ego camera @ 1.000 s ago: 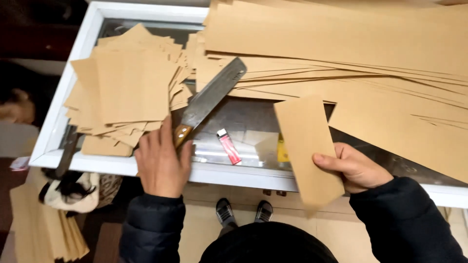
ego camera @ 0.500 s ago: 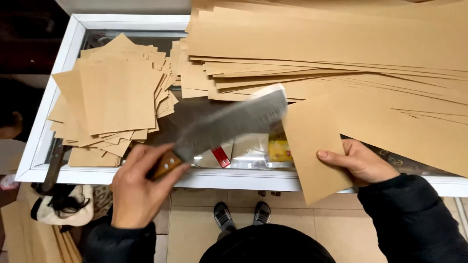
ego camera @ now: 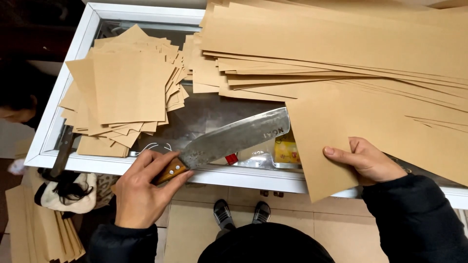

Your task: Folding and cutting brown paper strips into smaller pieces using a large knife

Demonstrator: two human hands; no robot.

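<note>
While left hand (ego camera: 139, 195) fingers clamp cleaver (ego camera: 229, 141) handle, right hand (ego camera: 368, 160) fingers pinch brown paper strip (ego camera: 321, 146) over glass-topped surface (ego camera: 204, 117).

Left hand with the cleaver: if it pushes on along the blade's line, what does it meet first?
Most likely the brown sheet held by the right hand. The left hand points the cleaver up and right, tip already at that sheet's edge; whether it touches is unclear.

Left hand (ego camera: 139, 195) grips cleaver (ego camera: 234, 139); right hand (ego camera: 368, 159) pinches paper strip (ego camera: 321, 141) — brown.
</note>
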